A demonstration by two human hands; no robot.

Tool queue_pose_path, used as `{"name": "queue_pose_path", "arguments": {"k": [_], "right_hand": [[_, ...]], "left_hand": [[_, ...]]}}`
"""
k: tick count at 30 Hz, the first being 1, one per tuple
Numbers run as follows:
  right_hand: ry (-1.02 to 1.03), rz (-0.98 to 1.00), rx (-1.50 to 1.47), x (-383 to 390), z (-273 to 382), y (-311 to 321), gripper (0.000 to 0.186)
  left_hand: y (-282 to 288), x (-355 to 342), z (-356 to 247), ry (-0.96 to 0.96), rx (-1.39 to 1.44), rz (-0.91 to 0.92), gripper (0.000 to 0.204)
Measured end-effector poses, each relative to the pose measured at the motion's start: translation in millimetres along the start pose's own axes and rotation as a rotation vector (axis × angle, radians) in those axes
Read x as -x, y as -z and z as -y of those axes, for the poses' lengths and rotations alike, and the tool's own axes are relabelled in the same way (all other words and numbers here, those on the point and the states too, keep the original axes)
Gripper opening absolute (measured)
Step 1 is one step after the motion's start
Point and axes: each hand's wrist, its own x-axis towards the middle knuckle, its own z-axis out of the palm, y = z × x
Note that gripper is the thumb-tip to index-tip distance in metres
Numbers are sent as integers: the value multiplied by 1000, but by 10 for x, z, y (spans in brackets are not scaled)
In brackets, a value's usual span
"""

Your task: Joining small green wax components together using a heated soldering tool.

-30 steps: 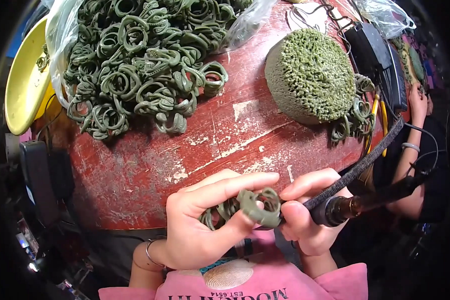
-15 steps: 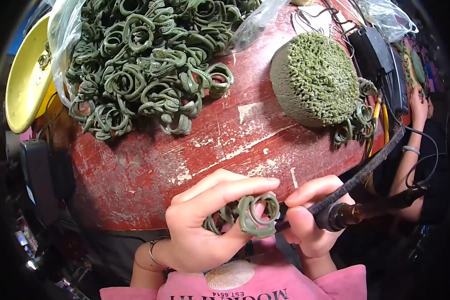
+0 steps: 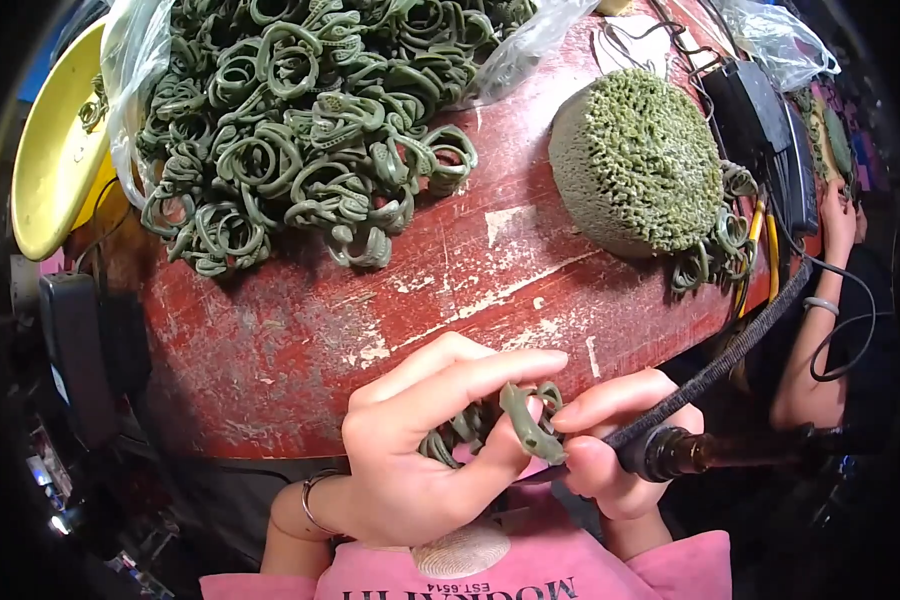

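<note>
My left hand [image 3: 425, 450], raised over the near table edge, is closed round several dark green rings. One green ring [image 3: 532, 425] sits at its thumb and fingertips, turned partly edge-on. More green rings [image 3: 455, 440] lie inside the curled fingers. My right hand [image 3: 625, 440] is pinched on a dark pen-like tool [image 3: 700, 452] with a black collar and brownish handle pointing right; its exact kind is unclear. The tool's thin dark tip reaches the underside of the held ring, and my right fingertips are close to that ring. A black braided cord [image 3: 745, 345] runs up from this hand.
A big heap of green rings [image 3: 260, 160] covers the far left of the red table [image 3: 260, 350]. A yellow dish [image 3: 55, 150] stands left. Right are a round porous green block [image 3: 650, 165], more rings [image 3: 715, 240] and black boxes [image 3: 745, 105]. Another person's arm [image 3: 820, 320] is far right.
The held ring has turned from facing up to nearly edge-on. My right hand has come closer to it, and the tool's handle has swung lower, nearly level.
</note>
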Motion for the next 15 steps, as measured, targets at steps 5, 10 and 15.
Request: {"name": "queue_pose_path", "arguments": {"k": [5,10,15], "right_hand": [[-11,12,40,-19,-14,-20,18],[62,-25,193,-11,-41,24,18],[1,-98,96,-5,-16,-52,18]], "left_hand": [[-9,-21,-16,39,22,-11,23],[-18,-18,-16,55,94,-20,26],[18,-15,-48,124,169,-7,29]]}}
